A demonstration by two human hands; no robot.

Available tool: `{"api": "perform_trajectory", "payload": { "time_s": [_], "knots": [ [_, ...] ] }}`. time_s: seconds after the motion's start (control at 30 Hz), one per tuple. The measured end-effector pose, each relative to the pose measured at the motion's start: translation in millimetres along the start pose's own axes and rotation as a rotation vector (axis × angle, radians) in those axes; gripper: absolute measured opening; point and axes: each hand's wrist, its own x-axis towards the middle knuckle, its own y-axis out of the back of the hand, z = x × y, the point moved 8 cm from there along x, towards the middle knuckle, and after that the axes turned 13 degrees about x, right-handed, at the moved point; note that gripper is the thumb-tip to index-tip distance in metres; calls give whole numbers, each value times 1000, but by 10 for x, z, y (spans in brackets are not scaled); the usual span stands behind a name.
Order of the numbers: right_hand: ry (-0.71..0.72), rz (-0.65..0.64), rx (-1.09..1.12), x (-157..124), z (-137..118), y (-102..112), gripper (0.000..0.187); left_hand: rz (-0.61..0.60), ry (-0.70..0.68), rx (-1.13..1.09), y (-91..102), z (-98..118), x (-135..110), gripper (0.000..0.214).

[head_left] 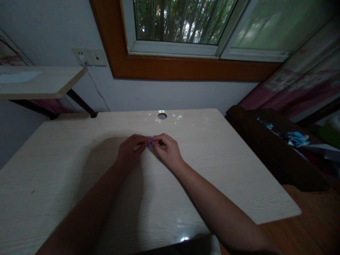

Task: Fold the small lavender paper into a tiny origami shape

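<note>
Over the pale desk (212, 180), the left hand (130, 150) and right hand (170, 150) pinch a small purple piece (149, 143) between them; fingertips meet it from both sides and partly hide it. Beyond come a round hole (162, 116), a raised shelf (62, 78) at left, wall sockets (96, 57) and a window (183, 21).

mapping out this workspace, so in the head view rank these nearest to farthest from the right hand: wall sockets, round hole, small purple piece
From the right hand:
1. small purple piece: just left, at its fingertips
2. round hole: beyond it, near the far edge of the desk
3. wall sockets: up and left, on the wall
</note>
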Motion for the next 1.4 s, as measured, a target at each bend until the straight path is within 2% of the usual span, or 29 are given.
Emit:
{"api": "perform_trajectory", "payload": {
  "time_s": [0.53, 0.67, 0.83, 1.0, 1.07, 1.13, 1.27, 1.33, 1.4],
  "knots": [
    [97, -78, -26, 0, -97, -38, 12, -18, -1, 10, 3, 42, 24, 13],
    [43, -50, -13, -6, -36, -32, 10, -4, 13, -16, 34, 45, 34, 12],
    [-78, -5, 122, -27, 121, -60, 20, 18, -24, -31, 40, 33, 34, 11],
    [-103, 23, 153, -21, 134, -36, 17, -4, -62, 15, 64, 54, 28, 17],
    [-105, 29, 170, -17, 119, -16, 19, -17, -19, -5, 73, 36, 21, 21],
    [-99, 20, 182, -16, 97, -7, 19, 20, 55, -72, 96, -15, 14, 21],
    [-64, -17, 166, -12, 42, -12, 15, -8, 208, -260, -20, -173, -7, 24],
    [-47, -28, 145, -6, 22, -10, 13, -47, 255, -290, -98, -244, -23, 21],
    [-29, -35, 112, 2, 5, -6, 12, -34, 304, -301, -121, -315, -46, 24]
  ]
}}
